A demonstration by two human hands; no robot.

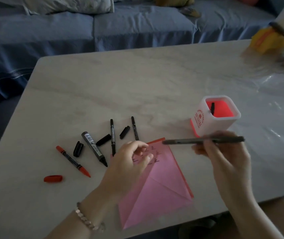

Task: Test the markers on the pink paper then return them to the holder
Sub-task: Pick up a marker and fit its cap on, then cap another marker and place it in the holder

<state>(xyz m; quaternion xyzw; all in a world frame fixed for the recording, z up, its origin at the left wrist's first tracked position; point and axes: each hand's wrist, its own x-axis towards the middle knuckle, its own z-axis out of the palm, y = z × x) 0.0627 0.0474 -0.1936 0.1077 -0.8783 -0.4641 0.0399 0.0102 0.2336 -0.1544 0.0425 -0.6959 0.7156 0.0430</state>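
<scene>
The pink paper point(162, 185) lies folded on the table, with black test marks near its far end. My right hand point(224, 157) grips a dark marker point(186, 141) held level above the paper, between it and the holder. My left hand point(130, 161) hovers over the paper's far left corner, fingers loosely curled, holding nothing. The white square holder point(215, 119) with a red inside stands to the right and has one black marker point(212, 107) in it. Left of the paper lie a red marker point(73, 161), a thick grey marker point(94, 149) and two thin black markers point(112, 137), point(135, 128).
Loose caps sit among the markers: a red one point(53, 178) and three black ones point(78, 148), point(103, 139), point(124, 132). A yellow object point(269, 38) and clear plastic point(275, 87) occupy the far right of the table point(137, 83). A blue sofa point(103, 26) is behind.
</scene>
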